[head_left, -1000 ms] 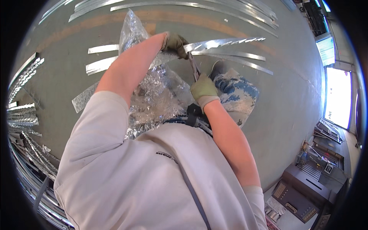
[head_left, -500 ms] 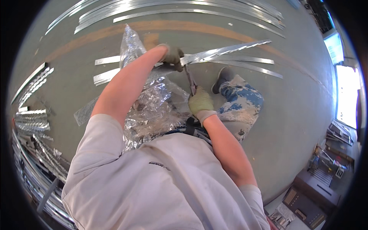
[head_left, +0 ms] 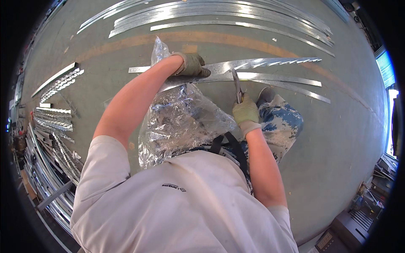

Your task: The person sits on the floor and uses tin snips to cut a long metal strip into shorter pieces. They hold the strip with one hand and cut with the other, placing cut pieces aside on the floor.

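My left hand (head_left: 190, 65), in a dull green work glove, is closed on a flat shiny metal strip (head_left: 223, 67). Toward its far right end, slanted bent tabs line the strip. My right hand (head_left: 245, 112), in a lighter green glove, grips a grey plier-shaped hand tool (head_left: 237, 84). Its jaws point away from me and meet the near edge of the strip; whether they bite the metal I cannot tell. Crumpled clear plastic film (head_left: 181, 118) lies under and nearer me than the strip.
Other metal strips (head_left: 291, 79) lie just beneath the worked one. Long strips (head_left: 219, 12) are spread across the far floor. Twisted metal pieces (head_left: 55, 118) and bundled lengths (head_left: 48, 181) lie at left. My shoe (head_left: 265, 95) is right of the tool. Dark equipment (head_left: 354, 223) stands lower right.
The tool has moved from beside my left hand to farther right along the strip. My left hand has turned and lies flatter over the strip. The whole view has shifted.
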A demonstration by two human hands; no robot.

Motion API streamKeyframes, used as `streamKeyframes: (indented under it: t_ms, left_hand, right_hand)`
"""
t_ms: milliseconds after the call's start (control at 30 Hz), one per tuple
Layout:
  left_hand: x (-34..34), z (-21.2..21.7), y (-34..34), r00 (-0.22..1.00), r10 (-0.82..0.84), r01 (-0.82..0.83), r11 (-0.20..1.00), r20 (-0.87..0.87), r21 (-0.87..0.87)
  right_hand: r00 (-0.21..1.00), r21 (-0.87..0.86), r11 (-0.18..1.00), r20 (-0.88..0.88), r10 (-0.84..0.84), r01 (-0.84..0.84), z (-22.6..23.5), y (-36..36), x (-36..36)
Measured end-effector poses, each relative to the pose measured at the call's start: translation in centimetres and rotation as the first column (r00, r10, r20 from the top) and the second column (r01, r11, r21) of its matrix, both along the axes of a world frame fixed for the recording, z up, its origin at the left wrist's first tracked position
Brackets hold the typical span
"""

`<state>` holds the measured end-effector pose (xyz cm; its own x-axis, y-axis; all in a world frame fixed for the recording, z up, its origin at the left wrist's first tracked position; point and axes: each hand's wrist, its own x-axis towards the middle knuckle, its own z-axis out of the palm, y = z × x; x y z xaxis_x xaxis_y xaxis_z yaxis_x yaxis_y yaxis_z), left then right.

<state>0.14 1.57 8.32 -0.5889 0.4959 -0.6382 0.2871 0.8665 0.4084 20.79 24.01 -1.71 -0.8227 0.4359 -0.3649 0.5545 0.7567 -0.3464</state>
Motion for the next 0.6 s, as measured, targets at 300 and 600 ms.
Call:
streamKeyframes:
  t_ms: [300, 600]
  left_hand:
    - [0.5, -5.1, -0.2, 0.842, 0.268, -0.407, 0.885, 0.469, 0.225]
    - [1.1, -7.3, 0.1, 0.85, 0.28, -0.404, 0.89, 0.446, 0.211]
  right_hand:
    - [0.997, 0.014, 1.0, 0.078, -0.023, 0.022, -3.6, 4.8, -1.4]
    - [0.966, -0.394, 0.915, 0.257, 0.019, 0.087, -6.1, 6.5, 1.2]
